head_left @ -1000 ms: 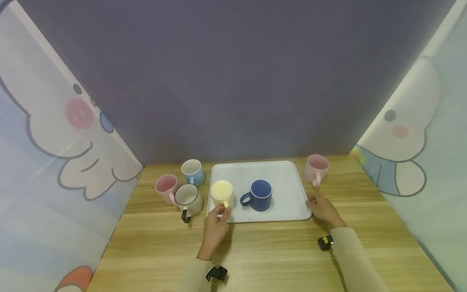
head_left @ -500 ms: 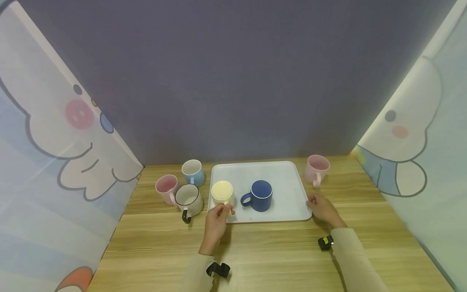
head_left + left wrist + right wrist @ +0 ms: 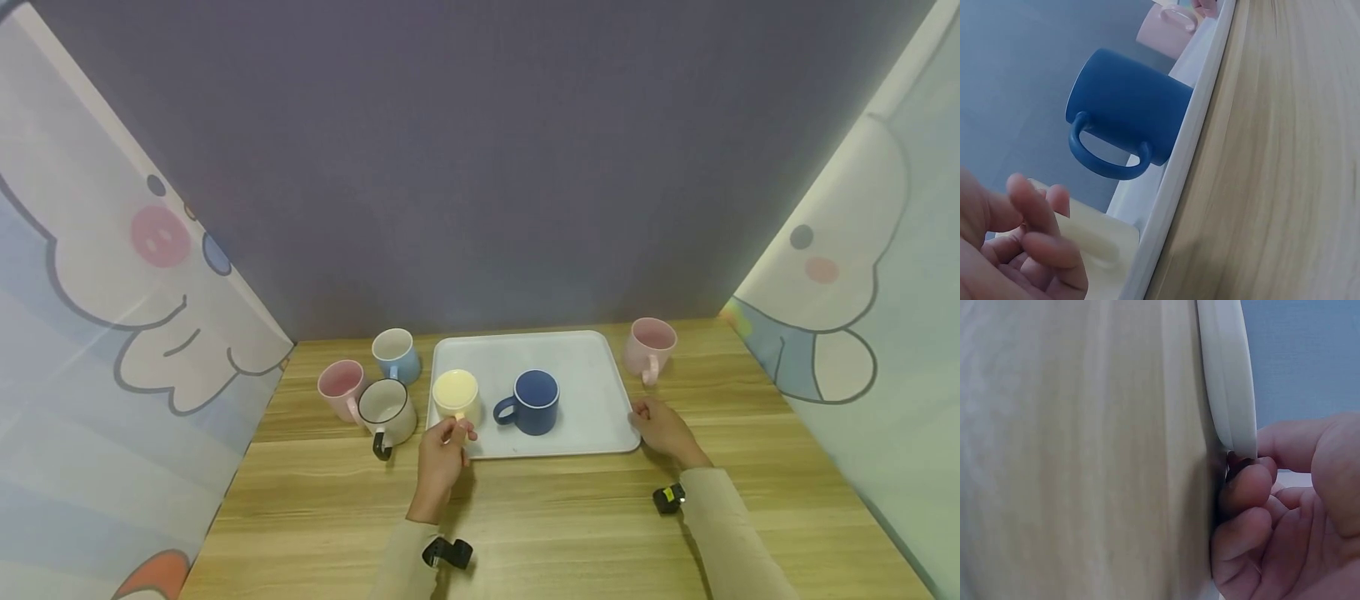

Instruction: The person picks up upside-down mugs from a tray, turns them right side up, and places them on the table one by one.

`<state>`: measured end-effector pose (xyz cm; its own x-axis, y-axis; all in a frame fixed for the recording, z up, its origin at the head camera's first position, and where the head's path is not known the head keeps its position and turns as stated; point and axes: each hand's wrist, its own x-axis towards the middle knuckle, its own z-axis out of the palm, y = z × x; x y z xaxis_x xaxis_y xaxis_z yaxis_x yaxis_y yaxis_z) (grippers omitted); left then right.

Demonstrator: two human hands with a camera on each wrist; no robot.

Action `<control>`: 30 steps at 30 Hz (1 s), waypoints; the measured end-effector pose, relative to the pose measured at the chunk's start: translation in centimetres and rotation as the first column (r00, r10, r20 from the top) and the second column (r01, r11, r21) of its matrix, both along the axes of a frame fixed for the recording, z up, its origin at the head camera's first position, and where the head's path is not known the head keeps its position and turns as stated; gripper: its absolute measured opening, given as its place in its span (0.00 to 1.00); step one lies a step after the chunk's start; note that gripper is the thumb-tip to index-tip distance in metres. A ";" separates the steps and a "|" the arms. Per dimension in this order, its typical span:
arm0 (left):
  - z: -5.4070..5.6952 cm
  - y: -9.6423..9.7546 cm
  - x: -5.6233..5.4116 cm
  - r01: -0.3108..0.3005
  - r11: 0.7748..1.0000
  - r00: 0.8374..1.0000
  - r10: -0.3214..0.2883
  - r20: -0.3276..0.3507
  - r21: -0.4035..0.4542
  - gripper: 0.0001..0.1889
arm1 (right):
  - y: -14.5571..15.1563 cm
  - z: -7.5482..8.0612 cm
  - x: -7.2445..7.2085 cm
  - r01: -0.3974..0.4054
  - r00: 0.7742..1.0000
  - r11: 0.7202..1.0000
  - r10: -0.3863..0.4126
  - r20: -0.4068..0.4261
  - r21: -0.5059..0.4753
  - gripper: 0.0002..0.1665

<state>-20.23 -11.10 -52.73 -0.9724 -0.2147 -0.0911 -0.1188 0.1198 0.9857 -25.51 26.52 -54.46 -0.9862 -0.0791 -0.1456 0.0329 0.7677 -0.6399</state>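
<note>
A yellow mug [image 3: 456,393] stands at the left end of the white tray [image 3: 588,367]. My left hand [image 3: 440,458] has its fingers curled at the mug's handle, which faces me. From the left wrist view, those fingers cover the upper part of the handle. Beside it on the tray is a dark blue mug [image 3: 537,403], its handle pointing left toward the yellow one. With thumb and fingers my right hand [image 3: 663,431] pinches the tray's near right corner, as the right wrist view shows close up.
Left of the tray cluster a pink mug [image 3: 342,385], a light blue mug [image 3: 401,358] and a white mug [image 3: 388,410] with a black handle. Another pink mug [image 3: 649,350] stands beyond the tray's right end. A dark panel [image 3: 495,183] closes off the back of the wooden table [image 3: 555,525].
The yellow mug's handle has swung slightly left and now points more straight at me, with my left hand shifting along with it. My right hand stays on the tray corner.
</note>
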 end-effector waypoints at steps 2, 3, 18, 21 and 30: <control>-0.1 -0.1 -0.1 -0.004 1.000 1.000 0.004 0.001 0.007 0.15 | 0.0 0.0 0.0 0.001 1.000 1.000 -0.001 0.000 -0.001 0.16; -0.1 -0.1 -0.1 -0.008 1.000 1.000 0.008 0.002 0.010 0.15 | 0.0 0.0 0.0 0.002 1.000 1.000 -0.002 0.002 -0.003 0.16; 1.6 -0.8 -0.4 -0.046 0.999 0.999 0.046 0.020 0.024 0.15 | -0.2 0.5 0.3 0.008 1.000 1.000 -0.008 0.011 -0.017 0.15; 1.5 -1.1 -0.6 -0.044 0.998 0.999 0.043 0.027 0.035 0.15 | -0.3 0.5 0.3 0.012 1.000 1.000 -0.011 0.020 -0.023 0.14; 1.5 -1.1 -0.8 -0.054 0.998 0.999 0.054 -0.003 0.023 0.16 | -0.2 0.5 0.3 0.010 1.000 1.000 -0.010 0.016 -0.016 0.13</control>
<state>-21.00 -12.25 -51.23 -0.9597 -0.2652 -0.0932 -0.1211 0.0909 0.9885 -25.17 26.30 -53.94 -0.9844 -0.0720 -0.1604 0.0508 0.7568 -0.6516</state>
